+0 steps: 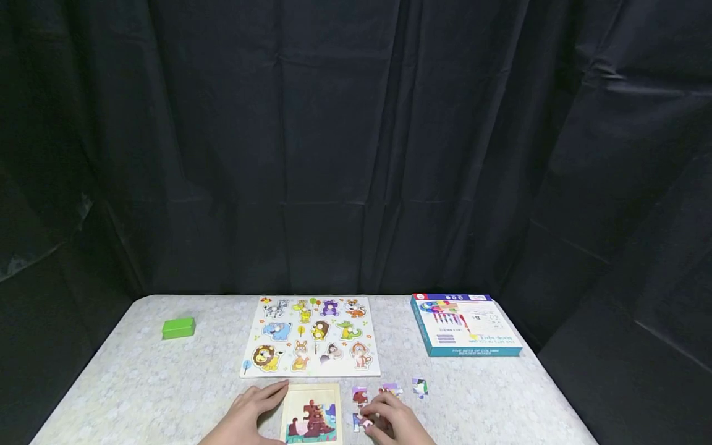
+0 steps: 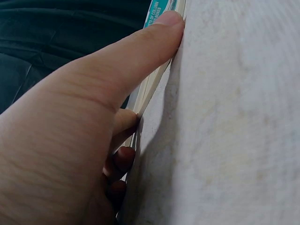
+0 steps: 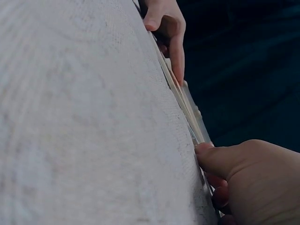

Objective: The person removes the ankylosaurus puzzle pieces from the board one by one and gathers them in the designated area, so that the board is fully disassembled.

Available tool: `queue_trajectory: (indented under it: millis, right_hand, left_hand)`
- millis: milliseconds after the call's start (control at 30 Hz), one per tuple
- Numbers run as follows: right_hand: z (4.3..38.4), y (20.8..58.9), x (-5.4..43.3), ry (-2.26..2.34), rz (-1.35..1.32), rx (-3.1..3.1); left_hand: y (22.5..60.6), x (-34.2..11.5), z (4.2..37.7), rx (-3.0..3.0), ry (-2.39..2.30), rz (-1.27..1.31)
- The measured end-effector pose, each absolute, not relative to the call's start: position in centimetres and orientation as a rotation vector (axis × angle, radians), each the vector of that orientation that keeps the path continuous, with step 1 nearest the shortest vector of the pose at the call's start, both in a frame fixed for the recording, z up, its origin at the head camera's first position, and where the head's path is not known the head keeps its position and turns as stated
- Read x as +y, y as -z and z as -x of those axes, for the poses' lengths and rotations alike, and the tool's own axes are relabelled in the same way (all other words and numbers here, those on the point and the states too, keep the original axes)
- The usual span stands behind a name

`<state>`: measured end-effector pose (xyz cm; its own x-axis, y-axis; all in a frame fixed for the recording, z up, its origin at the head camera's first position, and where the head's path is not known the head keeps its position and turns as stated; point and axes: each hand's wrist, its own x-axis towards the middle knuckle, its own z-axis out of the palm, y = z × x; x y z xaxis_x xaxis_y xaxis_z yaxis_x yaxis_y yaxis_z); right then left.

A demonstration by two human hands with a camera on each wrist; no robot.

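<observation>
A small wooden jigsaw tray (image 1: 283, 420) lies at the table's near edge, partly filled with pieces showing a dark red dinosaur-like figure (image 1: 318, 423). My left hand (image 1: 245, 414) rests against its left side, index finger at the far corner, thumb lower down. In the left wrist view the thumb (image 2: 140, 51) lies straight along the edge. To the tray's right, my right hand (image 1: 395, 420) pinches a jigsaw piece (image 1: 358, 423) at the table between thumb and index finger. Nearby lie a red-brown piece (image 1: 360, 394), a purple piece partly covered (image 1: 392, 388) and a green-and-purple piece (image 1: 419, 387).
Behind the tray lies a white animal puzzle board (image 1: 311, 340). A flat boxed set (image 1: 467, 327) stands at the back right, and a green block (image 1: 178, 328) at the back left. A dark curtain (image 1: 334, 148) hangs behind the pale patterned table (image 1: 139, 383).
</observation>
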<state>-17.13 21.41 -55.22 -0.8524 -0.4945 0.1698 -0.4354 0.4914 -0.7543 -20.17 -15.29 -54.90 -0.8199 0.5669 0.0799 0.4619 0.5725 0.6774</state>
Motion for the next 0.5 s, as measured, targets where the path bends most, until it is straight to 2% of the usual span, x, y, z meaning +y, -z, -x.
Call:
queue_trajectory:
  millis: [500]
  right_hand:
    - [17.01, 54.78, 21.4, 1.325, 0.795, 2.625]
  left_hand:
    - [54.98, -15.29, 20.1, 2.675, -1.076, -0.881]
